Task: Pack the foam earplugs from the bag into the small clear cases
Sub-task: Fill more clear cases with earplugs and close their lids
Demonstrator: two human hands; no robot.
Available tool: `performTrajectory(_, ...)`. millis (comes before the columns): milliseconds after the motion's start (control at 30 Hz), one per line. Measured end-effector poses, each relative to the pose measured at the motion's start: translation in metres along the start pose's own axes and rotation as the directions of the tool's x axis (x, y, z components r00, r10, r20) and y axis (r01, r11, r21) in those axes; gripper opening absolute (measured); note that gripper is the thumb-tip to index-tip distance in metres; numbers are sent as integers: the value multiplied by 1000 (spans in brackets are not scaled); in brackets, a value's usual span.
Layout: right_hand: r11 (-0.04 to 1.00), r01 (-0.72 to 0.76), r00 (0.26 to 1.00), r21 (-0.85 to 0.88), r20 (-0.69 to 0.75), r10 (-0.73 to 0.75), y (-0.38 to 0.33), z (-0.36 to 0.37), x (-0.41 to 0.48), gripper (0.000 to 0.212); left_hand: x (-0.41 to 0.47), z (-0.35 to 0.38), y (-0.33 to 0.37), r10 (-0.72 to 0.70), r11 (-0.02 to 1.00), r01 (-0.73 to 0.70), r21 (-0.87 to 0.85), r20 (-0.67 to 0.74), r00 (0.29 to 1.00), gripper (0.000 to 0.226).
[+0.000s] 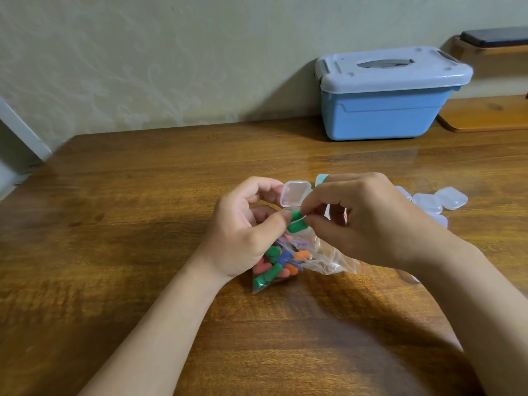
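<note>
The left hand (243, 232) curls its fingers round a small clear hinged plastic case (295, 193), lid raised. The right hand (363, 221) pinches a green foam earplug (297, 216) in its fingers at the case's mouth, above the clear plastic bag of coloured earplugs (323, 260) on the wooden counter (137, 224).

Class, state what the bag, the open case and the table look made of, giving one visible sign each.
Bag: thin glossy plastic film; crinkled, earplugs show through.
Case: rigid clear plastic; moulded rounded lid.
Table: wood or wood-look veneer, likely varnished; grain and reflections.
</note>
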State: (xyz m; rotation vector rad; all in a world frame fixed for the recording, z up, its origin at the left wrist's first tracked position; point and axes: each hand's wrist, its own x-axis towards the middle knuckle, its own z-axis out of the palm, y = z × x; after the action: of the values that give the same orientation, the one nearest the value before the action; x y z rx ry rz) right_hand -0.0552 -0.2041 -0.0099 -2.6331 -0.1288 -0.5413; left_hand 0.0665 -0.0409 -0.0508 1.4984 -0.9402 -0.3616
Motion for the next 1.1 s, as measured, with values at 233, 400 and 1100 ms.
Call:
performTrajectory(233, 1000, -4, 1000, 12, 4, 4, -1, -1, -1, 9, 0, 0, 0, -14, 999, 14, -30, -6, 1000, 25)
performTrajectory(400, 999, -18, 1000, 51, -21, 19, -2, -3, -1, 7, 1, 0, 1, -21, 998, 19, -57, -34, 999, 24)
performTrajectory(1100, 997, -24, 995, 80, -91, 31, -3, -8, -1, 36, -1, -6, 8, -56, 958, 80, -274, 94, 994, 36)
